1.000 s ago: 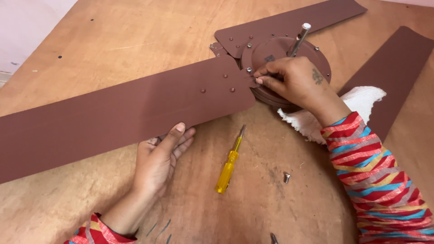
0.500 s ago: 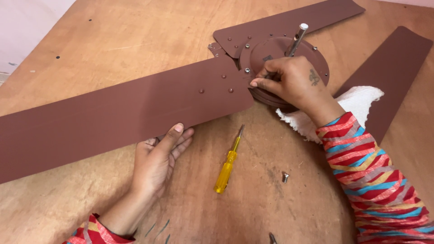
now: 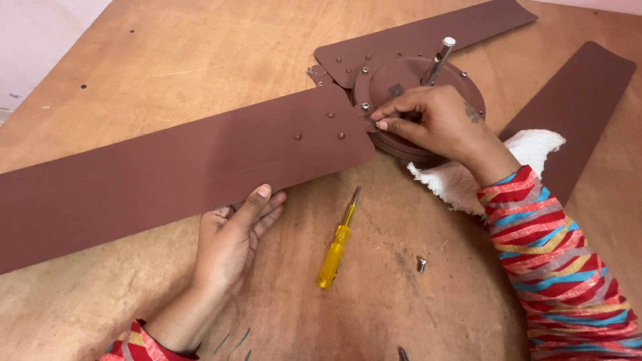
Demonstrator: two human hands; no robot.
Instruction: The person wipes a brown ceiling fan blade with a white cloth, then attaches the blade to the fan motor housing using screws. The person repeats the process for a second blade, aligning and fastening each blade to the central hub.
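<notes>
A brown ceiling fan lies on a wooden board. Its round motor hub (image 3: 401,77) has a metal shaft sticking up. A long brown blade (image 3: 167,167) runs from the hub to the left edge. My left hand (image 3: 234,237) grips this blade's near edge, thumb on top and fingers underneath. My right hand (image 3: 435,120) rests on the hub where the blade joins it, fingertips pinched at the blade's root next to a screw; whether a small part is between them I cannot tell. A yellow-handled screwdriver (image 3: 336,244) lies on the board between my hands.
A second blade (image 3: 428,33) reaches from the hub to the upper right. A loose third blade (image 3: 575,107) lies at the right. A white cloth (image 3: 521,154) sits under my right wrist. One small metal screw (image 3: 421,265) rests near the screwdriver.
My right hand's fingertips shifted slightly along the blade root at the hub. The left hand keeps its grip on the blade edge.
</notes>
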